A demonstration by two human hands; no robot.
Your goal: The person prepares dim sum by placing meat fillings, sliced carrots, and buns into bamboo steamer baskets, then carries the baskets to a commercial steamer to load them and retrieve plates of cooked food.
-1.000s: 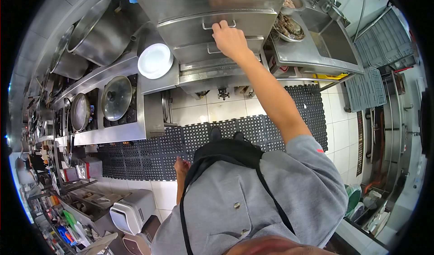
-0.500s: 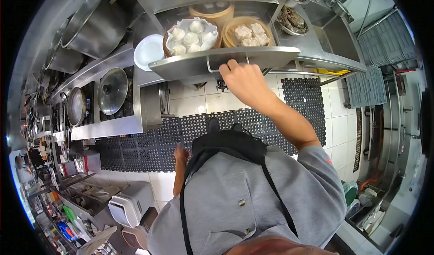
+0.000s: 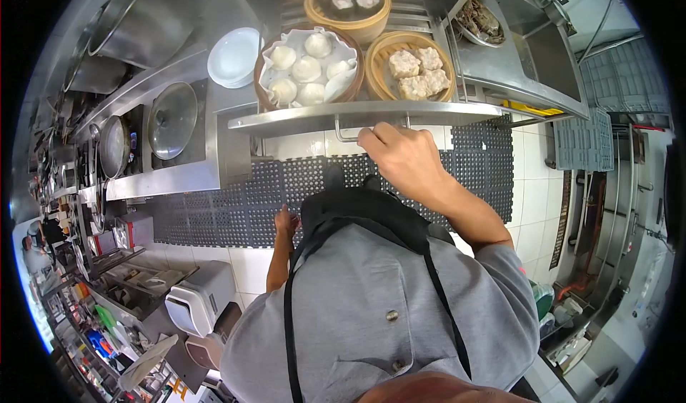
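My right hand [image 3: 404, 156] is closed around the handle [image 3: 348, 130] of a pulled-out steel drawer [image 3: 429, 110]. Inside the drawer sit three round steamer baskets: a paper-lined one with white buns [image 3: 307, 68] at left, a bamboo one with pale dumplings [image 3: 418, 73] at right, and another bamboo one [image 3: 348, 4] behind them. My left hand [image 3: 287, 221] hangs low beside my black apron [image 3: 357, 210], touching nothing I can see; its fingers are too small to read clearly.
White plates [image 3: 234, 57] are stacked left of the drawer. Beyond them are a lidded pan [image 3: 172, 121] on the stove and large pots [image 3: 139, 28]. At right stand a bowl of dark food [image 3: 480, 23], a sink [image 3: 547, 56] and grey crates [image 3: 582, 142]. Black mats [image 3: 214, 206] cover the floor.
The closed drawer has been pulled out toward me, exposing the steamer baskets. My right hand has come back with its handle, while my left hand stays low by my side.
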